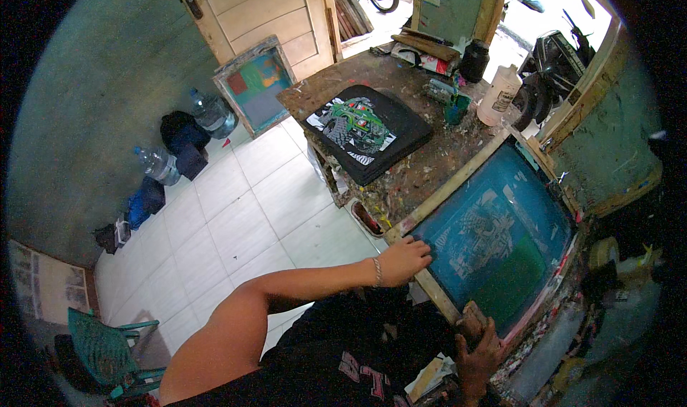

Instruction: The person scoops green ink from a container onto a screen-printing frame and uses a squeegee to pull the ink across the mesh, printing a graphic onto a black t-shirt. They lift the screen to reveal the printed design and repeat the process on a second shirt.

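Observation:
A screen-printing frame (438, 292) with a wooden border and blue mesh lies at the right. Its mesh shows a vehicle design and a patch of green ink. My left hand (406, 260), with a bracelet at the wrist, has its fingers curled over the near left edge of the frame. At the near corner, my right hand (478, 355) is closed round what looks like a worn wooden squeegee (470, 324), partly hidden by the fingers. Beyond the frame, a black cloth piece (404, 124) lies flat on the table, bearing a green, white and grey vehicle print.
On the stained table (315, 92) stand a white bottle (499, 96), a dark jar (474, 60) and a green cup (456, 111). Another printing screen (255, 85) leans by the door. Water bottles (212, 114) and bags line the left wall, and a green chair (104, 350) stands lower left.

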`<move>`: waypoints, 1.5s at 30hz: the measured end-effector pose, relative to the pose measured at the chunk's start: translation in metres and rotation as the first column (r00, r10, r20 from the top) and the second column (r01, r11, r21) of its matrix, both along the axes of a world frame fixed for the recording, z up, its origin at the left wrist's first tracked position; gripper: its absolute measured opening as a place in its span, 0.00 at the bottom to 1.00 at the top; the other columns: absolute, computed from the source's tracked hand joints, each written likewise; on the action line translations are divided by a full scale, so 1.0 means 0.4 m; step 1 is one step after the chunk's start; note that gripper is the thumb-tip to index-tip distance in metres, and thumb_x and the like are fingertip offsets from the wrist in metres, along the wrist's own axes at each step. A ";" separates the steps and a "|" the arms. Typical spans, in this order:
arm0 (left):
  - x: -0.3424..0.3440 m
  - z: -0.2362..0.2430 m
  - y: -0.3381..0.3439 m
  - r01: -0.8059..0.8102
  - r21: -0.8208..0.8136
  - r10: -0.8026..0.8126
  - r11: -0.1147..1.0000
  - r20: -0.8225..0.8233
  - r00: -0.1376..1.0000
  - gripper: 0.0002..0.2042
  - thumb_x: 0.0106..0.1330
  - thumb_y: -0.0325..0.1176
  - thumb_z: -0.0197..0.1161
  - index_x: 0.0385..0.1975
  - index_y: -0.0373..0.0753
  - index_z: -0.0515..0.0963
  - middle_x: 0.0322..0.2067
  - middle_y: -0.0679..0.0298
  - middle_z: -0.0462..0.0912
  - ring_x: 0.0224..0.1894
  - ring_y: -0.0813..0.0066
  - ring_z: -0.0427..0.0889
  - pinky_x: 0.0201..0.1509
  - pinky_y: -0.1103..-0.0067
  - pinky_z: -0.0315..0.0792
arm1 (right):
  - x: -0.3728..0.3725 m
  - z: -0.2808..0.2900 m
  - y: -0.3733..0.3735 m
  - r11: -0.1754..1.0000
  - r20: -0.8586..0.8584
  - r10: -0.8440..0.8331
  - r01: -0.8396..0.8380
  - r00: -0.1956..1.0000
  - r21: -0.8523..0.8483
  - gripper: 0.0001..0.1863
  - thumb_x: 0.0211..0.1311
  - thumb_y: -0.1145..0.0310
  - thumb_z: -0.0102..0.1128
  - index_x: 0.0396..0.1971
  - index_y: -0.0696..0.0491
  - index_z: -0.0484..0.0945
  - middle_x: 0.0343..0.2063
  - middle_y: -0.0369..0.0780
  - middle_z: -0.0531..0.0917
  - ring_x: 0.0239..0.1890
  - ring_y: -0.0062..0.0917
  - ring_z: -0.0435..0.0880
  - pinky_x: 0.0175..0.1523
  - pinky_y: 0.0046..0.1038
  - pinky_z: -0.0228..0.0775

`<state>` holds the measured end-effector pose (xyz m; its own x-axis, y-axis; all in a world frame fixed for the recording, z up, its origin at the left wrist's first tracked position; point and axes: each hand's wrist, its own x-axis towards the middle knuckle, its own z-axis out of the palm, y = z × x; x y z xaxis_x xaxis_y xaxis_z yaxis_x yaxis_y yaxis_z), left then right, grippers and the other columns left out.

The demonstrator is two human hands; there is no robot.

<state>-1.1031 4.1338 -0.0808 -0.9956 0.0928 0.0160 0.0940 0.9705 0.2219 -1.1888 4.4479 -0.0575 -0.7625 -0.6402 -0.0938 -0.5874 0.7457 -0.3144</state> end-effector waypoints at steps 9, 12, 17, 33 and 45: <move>0.100 -0.032 -0.429 -0.491 0.871 0.949 -0.032 0.181 0.258 0.14 0.69 0.43 0.63 0.38 0.36 0.80 0.29 0.64 0.82 0.27 0.74 0.81 0.33 0.77 0.75 | -0.013 0.053 0.062 0.839 0.419 0.023 0.210 0.908 -0.503 0.30 0.59 0.62 0.66 0.59 0.59 0.71 0.43 0.51 0.81 0.45 0.43 0.82 0.50 0.43 0.74; 0.142 -0.080 -0.620 -0.261 0.883 0.874 -0.392 0.445 0.196 0.11 0.69 0.40 0.62 0.39 0.37 0.78 0.29 0.62 0.81 0.29 0.69 0.81 0.31 0.74 0.75 | 0.002 0.059 0.060 0.798 0.284 0.112 0.084 0.952 -0.597 0.24 0.53 0.68 0.69 0.51 0.59 0.76 0.39 0.48 0.84 0.41 0.42 0.84 0.47 0.39 0.75; 0.208 -0.159 -0.785 -0.501 0.829 0.763 0.250 0.150 0.629 0.13 0.72 0.26 0.52 0.54 0.36 0.73 0.40 0.57 0.79 0.41 0.66 0.78 0.45 0.70 0.77 | -0.064 0.101 0.158 0.684 0.260 0.119 0.111 0.958 -0.721 0.18 0.58 0.61 0.70 0.44 0.55 0.80 0.32 0.43 0.86 0.35 0.39 0.85 0.41 0.38 0.76; 0.351 -0.219 -0.942 -0.464 0.835 0.707 -0.297 0.518 0.481 0.22 0.69 0.50 0.58 0.47 0.35 0.78 0.42 0.57 0.84 0.43 0.58 0.83 0.45 0.63 0.79 | -1.126 -0.188 0.404 0.553 0.206 -0.725 0.733 0.658 -0.396 0.58 0.38 0.40 0.78 0.61 0.67 0.64 0.54 0.57 0.77 0.59 0.47 0.77 0.64 0.38 0.68; 0.254 -0.085 -0.531 -0.047 0.900 0.743 -0.434 0.387 0.546 0.08 0.70 0.27 0.59 0.41 0.29 0.77 0.39 0.53 0.83 0.41 0.62 0.81 0.50 0.71 0.78 | -1.425 -0.501 0.389 0.421 -0.050 -0.886 0.754 0.461 -0.505 0.62 0.32 0.35 0.79 0.64 0.62 0.65 0.55 0.53 0.79 0.58 0.51 0.76 0.63 0.42 0.68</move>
